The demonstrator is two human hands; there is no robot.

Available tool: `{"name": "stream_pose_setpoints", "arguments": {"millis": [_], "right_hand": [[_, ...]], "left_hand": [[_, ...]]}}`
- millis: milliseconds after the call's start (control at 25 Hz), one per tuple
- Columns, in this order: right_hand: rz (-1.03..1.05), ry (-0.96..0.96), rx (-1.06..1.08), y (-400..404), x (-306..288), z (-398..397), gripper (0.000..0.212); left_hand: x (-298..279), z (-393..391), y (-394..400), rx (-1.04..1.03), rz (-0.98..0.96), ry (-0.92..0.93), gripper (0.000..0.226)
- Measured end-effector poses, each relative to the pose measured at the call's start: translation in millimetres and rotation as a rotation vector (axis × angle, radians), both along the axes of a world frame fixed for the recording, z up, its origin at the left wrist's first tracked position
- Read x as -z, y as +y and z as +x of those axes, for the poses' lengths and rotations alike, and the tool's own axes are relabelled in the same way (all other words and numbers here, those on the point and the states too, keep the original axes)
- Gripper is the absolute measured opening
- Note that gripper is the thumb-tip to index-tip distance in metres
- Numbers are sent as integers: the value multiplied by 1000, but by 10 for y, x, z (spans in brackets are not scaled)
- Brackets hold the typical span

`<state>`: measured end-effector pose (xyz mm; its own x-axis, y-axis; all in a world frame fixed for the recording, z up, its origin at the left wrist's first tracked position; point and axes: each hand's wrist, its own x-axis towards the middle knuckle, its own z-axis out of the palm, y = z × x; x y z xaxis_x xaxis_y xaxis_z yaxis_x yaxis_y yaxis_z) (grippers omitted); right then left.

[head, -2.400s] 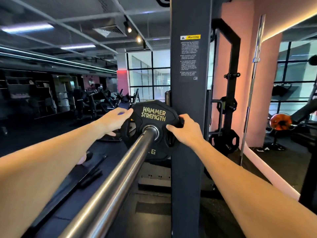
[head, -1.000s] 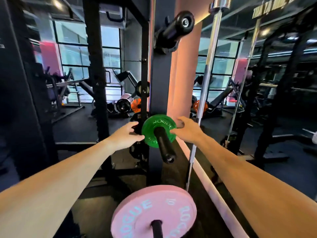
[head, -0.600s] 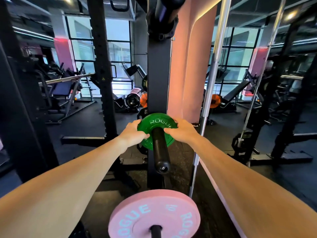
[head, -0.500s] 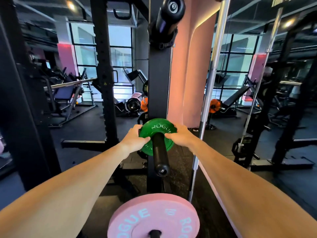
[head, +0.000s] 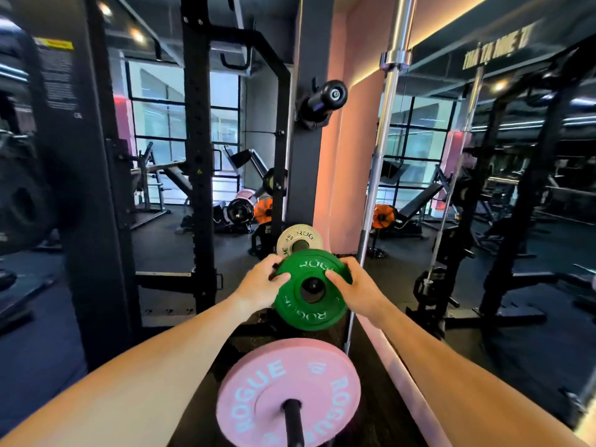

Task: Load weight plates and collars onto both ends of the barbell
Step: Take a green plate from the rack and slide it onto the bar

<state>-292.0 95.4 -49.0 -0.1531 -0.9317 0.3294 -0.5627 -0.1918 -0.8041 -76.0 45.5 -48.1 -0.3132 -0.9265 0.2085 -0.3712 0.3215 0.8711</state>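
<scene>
A small green Rogue plate point(head: 300, 312) is held between both hands at the tip of a black storage peg, whose end cap shows through the plate's hole. My left hand point(head: 259, 287) grips the plate's left rim. My right hand point(head: 353, 288) grips its right rim. Behind it a white Rogue plate point(head: 290, 238) sits further back on the same peg. A pink Rogue plate point(head: 274, 382) hangs on a lower peg close to me. The black plate loaded on the barbell shows blurred at the far left point(head: 22, 204).
The black rack upright point(head: 309, 156) carries another empty peg point(head: 325, 95) above. A steel barbell point(head: 383, 150) stands upright to the right against the pink wall. A second rack post point(head: 200, 156) stands on the left. Benches and orange plates lie in the background.
The green plate has slid toward me along the peg to its tip, uncovering the white plate behind it. Both hands kept their grip and moved with it.
</scene>
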Motion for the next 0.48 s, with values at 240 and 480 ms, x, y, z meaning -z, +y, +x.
{"name": "stream_pose_setpoints", "arguments": {"millis": [240,480], "right_hand": [[-122,-157,-45,644,-345,1132,24],[-192,-258,-383,875,-683,2870,15]], "left_hand": [[-488,1089,940,-103,-71,95,19],[-817,2839,1695,-345,-111,125,18]]}}
